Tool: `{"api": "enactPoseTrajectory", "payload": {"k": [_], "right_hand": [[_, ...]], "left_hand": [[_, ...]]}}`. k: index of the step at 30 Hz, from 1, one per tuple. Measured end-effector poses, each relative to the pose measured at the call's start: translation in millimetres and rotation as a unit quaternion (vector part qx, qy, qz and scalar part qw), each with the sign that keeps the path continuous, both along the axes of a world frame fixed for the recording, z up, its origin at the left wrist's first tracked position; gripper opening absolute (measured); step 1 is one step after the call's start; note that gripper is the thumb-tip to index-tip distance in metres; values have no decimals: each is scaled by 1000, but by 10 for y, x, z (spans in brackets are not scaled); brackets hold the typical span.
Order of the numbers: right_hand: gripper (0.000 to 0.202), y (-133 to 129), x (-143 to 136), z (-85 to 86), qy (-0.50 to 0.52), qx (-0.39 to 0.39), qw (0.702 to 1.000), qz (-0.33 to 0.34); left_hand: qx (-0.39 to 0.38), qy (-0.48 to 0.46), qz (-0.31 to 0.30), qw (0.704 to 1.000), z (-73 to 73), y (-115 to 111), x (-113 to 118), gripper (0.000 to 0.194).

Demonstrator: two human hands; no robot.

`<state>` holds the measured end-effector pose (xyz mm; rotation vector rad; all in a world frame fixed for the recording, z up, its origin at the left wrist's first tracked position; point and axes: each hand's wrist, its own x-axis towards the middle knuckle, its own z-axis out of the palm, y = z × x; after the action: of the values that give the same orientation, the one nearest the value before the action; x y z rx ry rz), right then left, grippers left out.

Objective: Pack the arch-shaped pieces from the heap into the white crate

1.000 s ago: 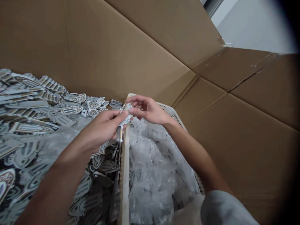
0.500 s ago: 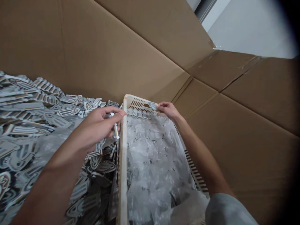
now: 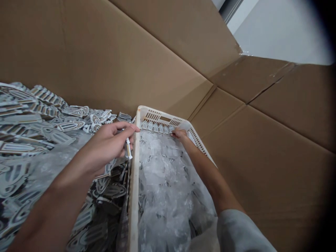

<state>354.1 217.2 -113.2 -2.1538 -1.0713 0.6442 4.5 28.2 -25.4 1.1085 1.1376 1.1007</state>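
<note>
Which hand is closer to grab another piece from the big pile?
Probably the left hand. It hovers right over the pile of pieces, though it pinches a small white stick. The right hand is across in the crate.

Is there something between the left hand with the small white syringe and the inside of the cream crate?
Only the crate's near side wall stands between the left hand, which holds the syringe, and the plastic-lined inside; above that rim nothing visible blocks.
</note>
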Motion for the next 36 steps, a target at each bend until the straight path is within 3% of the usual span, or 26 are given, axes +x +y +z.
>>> {"api": "enactPoseTrajectory", "payload": {"k": [9,17,23,26,28,30,31,33,34,36], "right_hand": [[25,48,82,-114,-33,-12,999,-27],[21,76,105,-101,-85,-40,995,-19],[15,-66,-41,77,-150,32,987,37],[17,-180,-337,254,-168,101,975,101],[28,-352,-640,408,-136,134,964,182],[41,-625,-989,584,-12,147,933,329],[44,-786,-1162,673,94,129,893,421],[47,-1107,-1472,831,224,61,808,542],[46,-1245,-1596,893,254,41,780,570],[41,-1439,-1769,970,280,24,759,587]], "left_hand": [[-8,-4,3,1000,15,11,16,29],[-7,-3,0,1000,35,-1,3,27],[-2,-76,4,997,15,24,7,19],[10,-180,9,984,14,61,10,10],[2,-252,2,968,25,79,3,11],[0,-300,-3,954,38,82,-11,15],[8,-306,1,952,43,78,-19,19],[37,-291,15,956,45,65,-28,28],[49,-274,22,960,45,57,-27,31],[61,-232,40,970,43,42,-11,31]]}}
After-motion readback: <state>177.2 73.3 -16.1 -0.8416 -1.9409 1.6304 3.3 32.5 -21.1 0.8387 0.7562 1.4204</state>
